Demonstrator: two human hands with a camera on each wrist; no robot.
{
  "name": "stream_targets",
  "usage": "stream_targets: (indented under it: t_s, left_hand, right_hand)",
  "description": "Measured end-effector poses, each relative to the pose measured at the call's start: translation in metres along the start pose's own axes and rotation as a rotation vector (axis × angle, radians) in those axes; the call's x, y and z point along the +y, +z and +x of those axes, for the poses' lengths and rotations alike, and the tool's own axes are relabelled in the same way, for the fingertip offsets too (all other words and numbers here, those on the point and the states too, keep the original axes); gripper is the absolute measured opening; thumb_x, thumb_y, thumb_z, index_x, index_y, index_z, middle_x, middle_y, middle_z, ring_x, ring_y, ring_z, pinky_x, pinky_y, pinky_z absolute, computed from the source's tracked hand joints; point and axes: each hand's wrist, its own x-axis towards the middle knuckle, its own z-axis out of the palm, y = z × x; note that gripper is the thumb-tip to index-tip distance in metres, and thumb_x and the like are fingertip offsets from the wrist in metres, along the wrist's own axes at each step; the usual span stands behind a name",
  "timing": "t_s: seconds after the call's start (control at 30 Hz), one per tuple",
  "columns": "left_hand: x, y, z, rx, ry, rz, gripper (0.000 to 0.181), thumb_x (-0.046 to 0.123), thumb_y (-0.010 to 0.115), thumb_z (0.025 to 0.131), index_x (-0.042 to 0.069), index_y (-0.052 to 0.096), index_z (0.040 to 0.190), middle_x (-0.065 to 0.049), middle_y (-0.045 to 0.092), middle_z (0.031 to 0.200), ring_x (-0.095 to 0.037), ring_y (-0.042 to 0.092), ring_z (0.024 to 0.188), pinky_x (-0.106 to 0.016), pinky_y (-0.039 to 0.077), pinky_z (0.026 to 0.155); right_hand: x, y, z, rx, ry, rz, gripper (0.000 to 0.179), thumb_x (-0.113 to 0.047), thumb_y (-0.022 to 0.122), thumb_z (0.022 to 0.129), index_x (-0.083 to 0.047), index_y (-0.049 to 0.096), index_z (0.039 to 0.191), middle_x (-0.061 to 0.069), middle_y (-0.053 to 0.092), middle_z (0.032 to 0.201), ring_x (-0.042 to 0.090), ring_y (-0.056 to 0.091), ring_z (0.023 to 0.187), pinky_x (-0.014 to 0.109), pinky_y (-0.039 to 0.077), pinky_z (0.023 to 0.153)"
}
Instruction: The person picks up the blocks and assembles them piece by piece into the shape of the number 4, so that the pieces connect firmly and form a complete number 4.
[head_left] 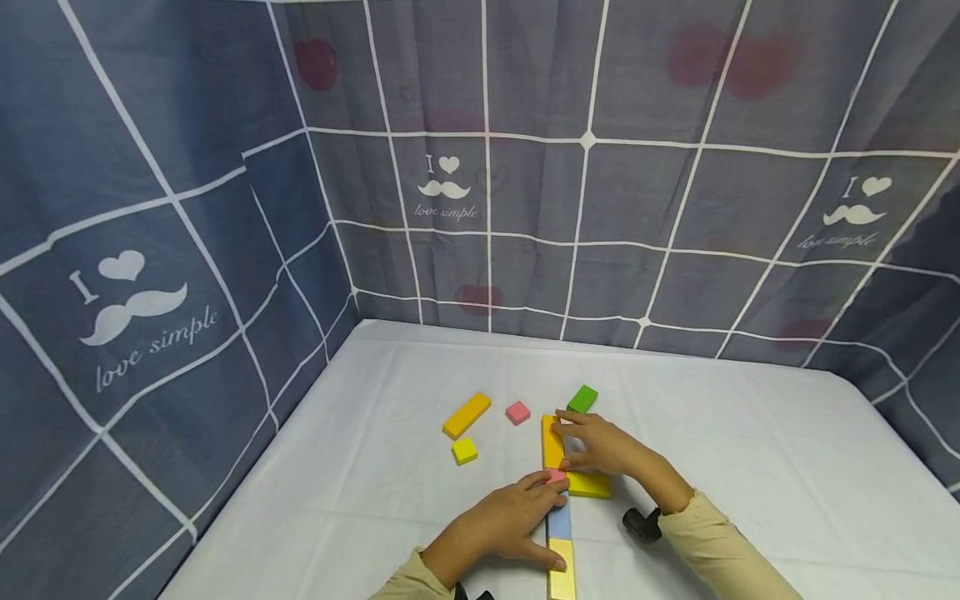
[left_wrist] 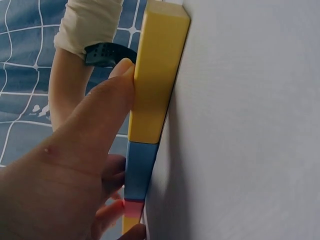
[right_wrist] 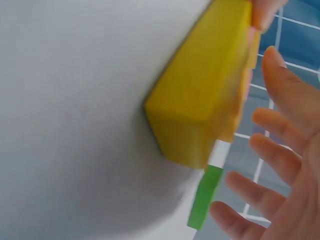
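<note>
A straight row of blocks lies on the table: an orange block (head_left: pixel 552 435), a small pink block (head_left: pixel 556 476), a blue block (head_left: pixel 558 523) and a pale yellow block (head_left: pixel 562 579). Against the row's right side sits a yellow block (head_left: pixel 592 485), pointing rightward. My left hand (head_left: pixel 504 518) rests along the row, its thumb on the pale yellow block and its fingertips at the pink one. Over the orange block reaches my right hand (head_left: pixel 606 443), fingers spread and loosely bent. In the right wrist view its fingers hold nothing, with the yellow block (right_wrist: pixel 195 85) alongside.
Beyond the right hand lies a green block (head_left: pixel 582 397). Left of the row are a loose pink block (head_left: pixel 517 412), a long orange block (head_left: pixel 467 415) and a small yellow block (head_left: pixel 464 451). Grid-patterned curtains (head_left: pixel 525 183) border the white table (head_left: pixel 360 467).
</note>
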Motion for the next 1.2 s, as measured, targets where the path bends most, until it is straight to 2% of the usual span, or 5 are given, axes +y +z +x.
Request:
stream_targets:
  t_s: [0.33,0.5,0.77,1.03,1.2]
  left_hand:
    - [0.000,0.001,-0.001,-0.009,-0.004,0.008,0.074,0.066,0.058,0.079,0.018,0.048,0.134,0.007,0.033,0.153,-0.016,0.028,0.143,-0.029,0.035,0.111]
    - [0.002,0.003,-0.002,-0.015,-0.006,-0.005,0.075,0.067,0.056,0.080,0.017,0.046,0.136,0.008,0.029,0.155,-0.016,0.023,0.145,-0.029,0.036,0.110]
    - [0.004,0.004,-0.003,-0.017,-0.006,0.002,0.073,0.065,0.056,0.081,0.017,0.045,0.136,0.006,0.028,0.156,-0.016,0.023,0.146,-0.028,0.034,0.112]
    - [0.003,0.003,-0.002,-0.015,-0.015,0.012,0.075,0.067,0.055,0.080,0.019,0.046,0.136,0.008,0.029,0.155,-0.015,0.023,0.146,-0.028,0.037,0.110]
    - [0.002,0.003,-0.002,-0.015,0.001,0.028,0.076,0.067,0.054,0.081,0.017,0.045,0.137,0.006,0.028,0.156,-0.015,0.021,0.146,-0.027,0.037,0.110]
  right_hand:
    - [-0.003,-0.001,-0.027,-0.016,0.035,0.178,0.062,-0.029,0.070,0.084,-0.001,0.050,0.135,0.020,0.044,0.144,0.043,0.042,0.130,0.059,0.036,0.103]
    - [-0.011,0.004,-0.037,-0.035,0.022,0.218,0.080,-0.037,0.075,0.077,0.001,0.043,0.139,0.020,0.041,0.146,0.043,0.038,0.133,0.060,0.033,0.103]
    - [-0.020,0.013,-0.047,-0.073,0.026,0.272,0.106,-0.047,0.080,0.065,-0.001,0.029,0.146,0.025,0.021,0.154,0.052,0.020,0.138,0.071,0.029,0.099]
    - [-0.025,0.005,-0.053,-0.087,0.091,0.334,0.110,-0.047,0.078,0.068,-0.003,0.020,0.150,0.023,0.014,0.156,0.047,0.025,0.139,0.065,0.033,0.102]
    - [-0.028,0.006,-0.054,-0.099,0.052,0.349,0.107,-0.047,0.076,0.070,-0.003,0.019,0.150,0.023,0.015,0.156,0.047,0.026,0.138,0.062,0.034,0.102]
